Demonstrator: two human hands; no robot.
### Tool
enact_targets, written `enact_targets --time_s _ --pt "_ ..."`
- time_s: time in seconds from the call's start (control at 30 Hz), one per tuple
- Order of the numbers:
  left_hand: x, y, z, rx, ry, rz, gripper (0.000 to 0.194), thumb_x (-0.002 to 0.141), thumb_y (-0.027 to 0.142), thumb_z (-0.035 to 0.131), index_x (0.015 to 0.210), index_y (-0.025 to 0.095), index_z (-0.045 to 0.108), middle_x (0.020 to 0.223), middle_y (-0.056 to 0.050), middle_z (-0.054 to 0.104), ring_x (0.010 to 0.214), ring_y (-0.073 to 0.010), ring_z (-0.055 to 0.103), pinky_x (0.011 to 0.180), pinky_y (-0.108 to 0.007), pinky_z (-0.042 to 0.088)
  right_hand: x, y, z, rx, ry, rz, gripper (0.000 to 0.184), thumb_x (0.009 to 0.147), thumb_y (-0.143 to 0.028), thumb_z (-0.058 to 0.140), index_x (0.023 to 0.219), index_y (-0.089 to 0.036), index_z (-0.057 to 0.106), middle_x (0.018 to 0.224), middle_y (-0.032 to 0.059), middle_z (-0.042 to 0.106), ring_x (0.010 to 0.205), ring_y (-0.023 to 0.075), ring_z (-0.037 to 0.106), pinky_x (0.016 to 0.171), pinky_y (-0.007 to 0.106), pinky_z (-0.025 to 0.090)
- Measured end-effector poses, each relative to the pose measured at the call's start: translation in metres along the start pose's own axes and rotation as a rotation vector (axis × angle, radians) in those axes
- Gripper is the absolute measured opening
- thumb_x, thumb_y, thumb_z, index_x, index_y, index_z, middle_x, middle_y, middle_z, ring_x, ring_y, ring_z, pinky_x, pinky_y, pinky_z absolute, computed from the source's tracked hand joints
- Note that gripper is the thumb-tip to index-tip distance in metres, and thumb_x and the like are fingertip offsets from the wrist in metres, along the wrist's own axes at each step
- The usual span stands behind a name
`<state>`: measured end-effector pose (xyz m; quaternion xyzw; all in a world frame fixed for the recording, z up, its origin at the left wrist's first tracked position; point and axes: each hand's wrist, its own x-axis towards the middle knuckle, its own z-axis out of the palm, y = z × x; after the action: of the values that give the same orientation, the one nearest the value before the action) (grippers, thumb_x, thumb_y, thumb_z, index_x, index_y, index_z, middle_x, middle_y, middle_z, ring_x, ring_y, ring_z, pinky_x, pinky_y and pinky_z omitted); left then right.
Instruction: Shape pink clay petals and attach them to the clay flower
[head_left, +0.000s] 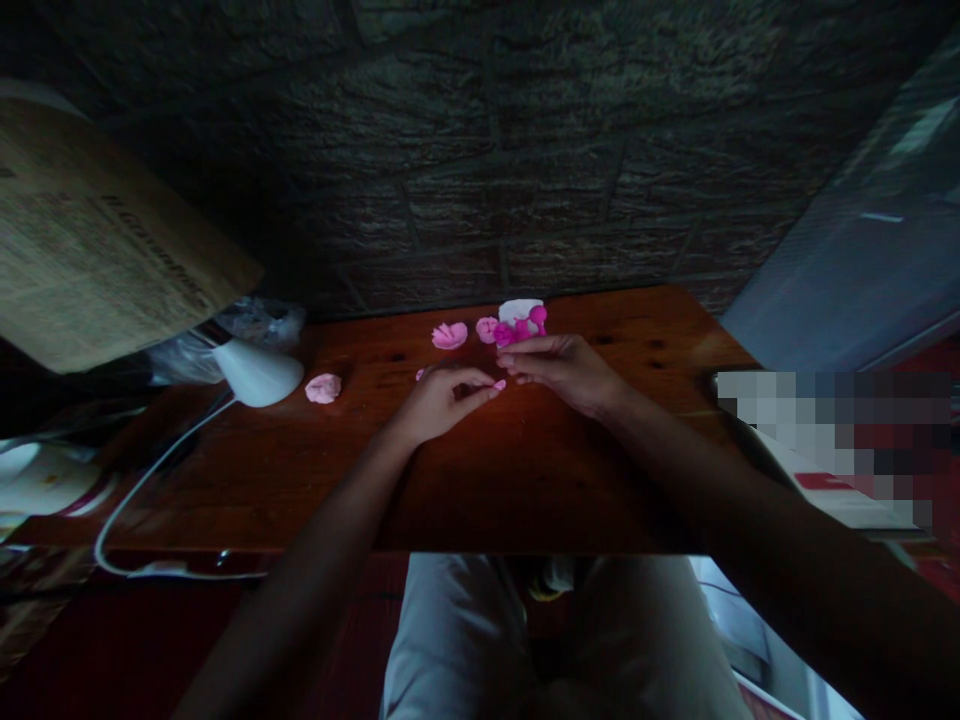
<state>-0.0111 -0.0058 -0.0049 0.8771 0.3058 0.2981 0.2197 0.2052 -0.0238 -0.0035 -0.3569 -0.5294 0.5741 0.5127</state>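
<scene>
Between thumb and forefinger, my left hand (pixel 442 400) pinches a small pink petal-like piece (pixel 499 384). My right hand (pixel 574 372) is close by, its fingers pressed together in a pinch; whatever they hold is too small to make out. Just beyond the right fingertips lie several magenta pieces (pixel 517 332), partly on a white scrap (pixel 520 309). A ruffled pink flower (pixel 449 336) and a smaller pink flower (pixel 487 329) sit to their left. Another small pink bit (pixel 421 374) peeks out behind my left hand. Farther left rests a pale pink crumpled flower (pixel 323 388).
A lamp with a printed paper-like shade (pixel 112 230) and white base (pixel 259 372) stands at the left; its white cord (pixel 139 490) hangs over the front edge. Clear plastic (pixel 262 322) lies behind it. A dark stone wall (pixel 450 150) backs the wooden table (pixel 480 490).
</scene>
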Motion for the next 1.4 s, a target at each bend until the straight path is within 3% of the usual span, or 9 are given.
enact_targets --time_s 0.53,1.0,1.17,1.4 --pt "-0.0003 0.0011 -0.0010 0.027 -0.009 0.005 0.013 0.093 0.022 0.068 0.101 0.019 0.077 0.094 -0.004 0.081 0.080 -0.0151 0.073 0.073 -0.025 0.056 -0.0017 -0.0028 0.0031 -0.005 -0.027 0.007 0.025 0.065 -0.038 0.089 0.083 -0.022 0.082 0.080 0.0026 0.079 0.072 0.0149 0.070 0.076 0.033 0.057" --pt "-0.0008 -0.0011 0.0002 0.006 -0.007 0.002 0.013 0.093 0.024 0.068 0.101 0.019 0.077 0.096 -0.005 0.081 0.082 -0.0153 0.073 0.073 -0.025 0.056 -0.0012 -0.0059 0.0035 0.059 0.090 -0.029 0.029 0.059 -0.032 0.094 0.080 -0.021 0.077 0.076 0.0001 0.076 0.069 0.0129 0.068 0.073 0.031 0.057" --pt "-0.0005 -0.0010 -0.0003 0.013 -0.013 -0.005 0.014 0.093 0.024 0.067 0.101 0.019 0.078 0.096 -0.005 0.081 0.081 -0.0156 0.073 0.074 -0.026 0.057 -0.0008 -0.0026 0.0018 0.114 0.060 0.060 0.032 0.059 -0.036 0.094 0.082 -0.019 0.080 0.082 0.0042 0.078 0.079 0.0173 0.073 0.084 0.038 0.061" --pt "-0.0004 0.0000 0.0000 0.007 -0.009 0.000 0.014 0.094 0.024 0.067 0.101 0.020 0.077 0.097 -0.005 0.081 0.081 -0.0154 0.074 0.074 -0.026 0.057 -0.0014 -0.0040 0.0015 0.148 0.037 0.067 0.032 0.055 -0.030 0.095 0.082 -0.020 0.082 0.087 0.0060 0.080 0.089 0.0203 0.075 0.098 0.042 0.058"
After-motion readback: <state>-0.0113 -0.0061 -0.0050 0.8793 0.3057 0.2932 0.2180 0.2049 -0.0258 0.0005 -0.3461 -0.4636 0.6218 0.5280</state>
